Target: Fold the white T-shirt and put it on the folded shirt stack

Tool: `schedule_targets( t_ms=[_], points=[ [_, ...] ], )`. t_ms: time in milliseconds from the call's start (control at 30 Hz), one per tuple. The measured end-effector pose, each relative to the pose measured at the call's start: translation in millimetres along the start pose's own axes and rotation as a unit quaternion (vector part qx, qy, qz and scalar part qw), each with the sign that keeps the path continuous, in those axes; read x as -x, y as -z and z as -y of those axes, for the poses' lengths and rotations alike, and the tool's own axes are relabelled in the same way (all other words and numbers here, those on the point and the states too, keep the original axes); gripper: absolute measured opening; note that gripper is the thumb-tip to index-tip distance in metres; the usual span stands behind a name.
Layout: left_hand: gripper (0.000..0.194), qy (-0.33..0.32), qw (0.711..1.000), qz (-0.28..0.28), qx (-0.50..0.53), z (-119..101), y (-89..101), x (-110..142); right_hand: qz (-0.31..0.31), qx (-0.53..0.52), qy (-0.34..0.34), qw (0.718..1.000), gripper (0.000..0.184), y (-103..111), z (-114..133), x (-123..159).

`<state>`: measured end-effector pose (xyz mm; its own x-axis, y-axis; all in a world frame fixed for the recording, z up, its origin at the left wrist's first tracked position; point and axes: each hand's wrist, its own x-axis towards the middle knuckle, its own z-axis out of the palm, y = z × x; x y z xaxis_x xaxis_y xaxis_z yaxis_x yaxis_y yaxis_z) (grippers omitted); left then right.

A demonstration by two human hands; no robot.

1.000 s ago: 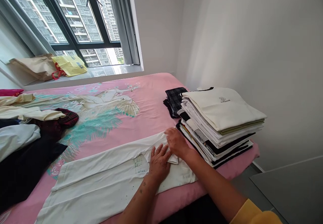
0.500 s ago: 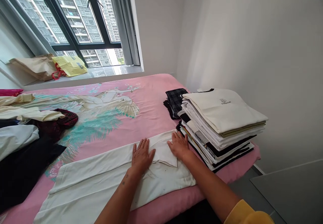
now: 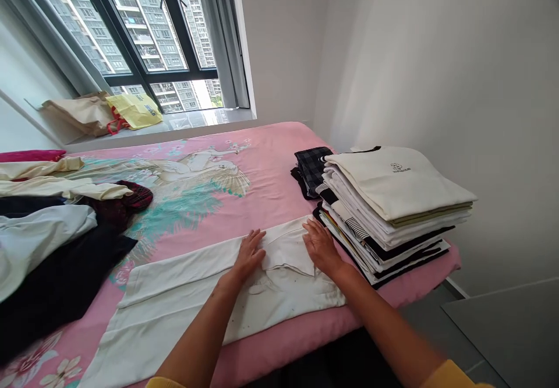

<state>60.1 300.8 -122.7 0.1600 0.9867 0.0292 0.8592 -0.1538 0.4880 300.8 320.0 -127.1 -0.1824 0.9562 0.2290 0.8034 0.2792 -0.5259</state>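
A white garment (image 3: 174, 303) lies spread lengthwise along the near side of the bed, one long edge folded inward. A flap that looks like a short sleeve (image 3: 288, 254) lies on top near its right end, with small dark specks on the cloth below. My left hand (image 3: 250, 255) is at the flap's left side, palm down and fingers stretched out. At the right end, my right hand (image 3: 321, 245) rests on or just above the cloth, fingers apart. Neither hand grips the fabric.
Right of my hands stands a tall stack of folded clothes (image 3: 402, 184), beside a dark checked folded garment (image 3: 311, 169). Loose clothes (image 3: 48, 248) are heaped at the left on the pink bedsheet (image 3: 271, 161). Paper bags (image 3: 82, 114) sit on the windowsill.
The view has shifted slightly left. My fingers look more lifted and curved than before, when both hands pressed flat on the white garment. The garment keeps its shape.
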Motion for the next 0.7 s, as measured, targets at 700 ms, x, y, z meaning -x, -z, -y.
schedule_targets(
  t_ms=[700],
  points=[
    [0.038, -0.253, 0.962, -0.017, -0.105, -83, -35.4, 73, -0.054, -0.001, -0.103, 0.993, 0.027, 50, -38, 131]
  ],
)
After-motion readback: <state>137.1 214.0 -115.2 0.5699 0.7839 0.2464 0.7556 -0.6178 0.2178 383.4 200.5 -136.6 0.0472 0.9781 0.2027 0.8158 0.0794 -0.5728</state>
